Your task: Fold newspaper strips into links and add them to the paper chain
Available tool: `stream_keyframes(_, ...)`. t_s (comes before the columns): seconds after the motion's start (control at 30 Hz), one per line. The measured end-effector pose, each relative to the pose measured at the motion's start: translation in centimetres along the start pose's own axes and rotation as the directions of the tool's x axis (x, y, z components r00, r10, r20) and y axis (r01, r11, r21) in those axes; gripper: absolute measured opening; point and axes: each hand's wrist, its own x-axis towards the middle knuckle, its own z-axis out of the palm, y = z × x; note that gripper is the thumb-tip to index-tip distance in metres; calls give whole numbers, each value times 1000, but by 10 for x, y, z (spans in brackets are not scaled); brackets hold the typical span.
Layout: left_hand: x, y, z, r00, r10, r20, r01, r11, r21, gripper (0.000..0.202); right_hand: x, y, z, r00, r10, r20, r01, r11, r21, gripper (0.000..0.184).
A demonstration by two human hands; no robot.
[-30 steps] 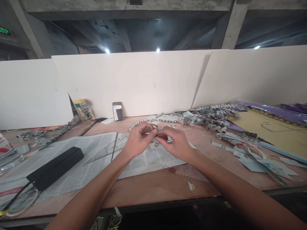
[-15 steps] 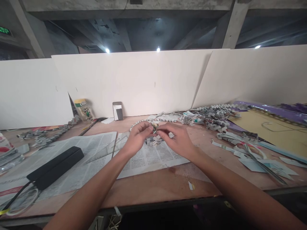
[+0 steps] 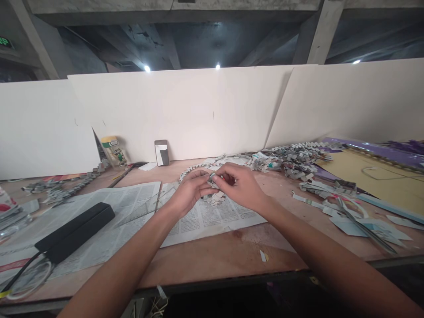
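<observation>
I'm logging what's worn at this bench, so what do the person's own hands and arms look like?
The left hand and right hand are bare, without gloves. The left forearm and right forearm show no sleeve, watch or bracelet within the frame. No ring shows, though some fingers are partly hidden.

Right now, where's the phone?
In the head view, the phone stands against the white board, left of centre, right of the yellow-topped container and beyond the left hand.
</observation>
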Motion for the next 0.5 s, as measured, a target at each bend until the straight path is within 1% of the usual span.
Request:
stream_keyframes(0.1,1,1,-1,1000,-19,-19,19,1000,-5,5,2,1,-3,998,-18,57,17,999,30,11)
stream_keyframes(0.2,1,2,-3,999,-8,-31,8,1000,-9,6,2,3,-3,995,-46,91,44,999,15,10)
stream_keyframes(0.33,1,1,-6,1000,2,-6,-2,1000,26,11,1,4,0,995,-67,77,70,997,-41,10)
stream_keyframes(0.5,0,-1,-4,998,57,-35,-52,990,134,17,1,6,3,994,-94,62,101,988,-118,10)
